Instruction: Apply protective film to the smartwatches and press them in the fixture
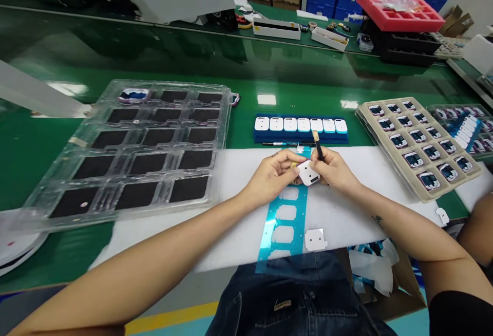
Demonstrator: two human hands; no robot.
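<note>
My left hand point(274, 175) pinches a small white square part point(307, 169) with rounded corners, small dark holes and a dark slot. The fingers of my right hand point(336, 170) are closed round a slim black tool point(318, 146) with a beige end pointing up and away; its kind is not clear. The right fingertips also meet the right edge of the white part. Below the hands, a translucent blue film strip point(301, 218) with a row of square cut-outs lies on the white sheet point(239, 233). A loose white square piece point(316, 240) lies beside it.
Beyond my hands are a pen point(283, 144) and a blue holder point(300, 136) with several white squares. A clear tray point(227, 120) with dark pads stands left, a beige tray point(414, 143) of parts right. A box point(404, 295) of scraps sits below; another person's arm point(477, 228) shows right.
</note>
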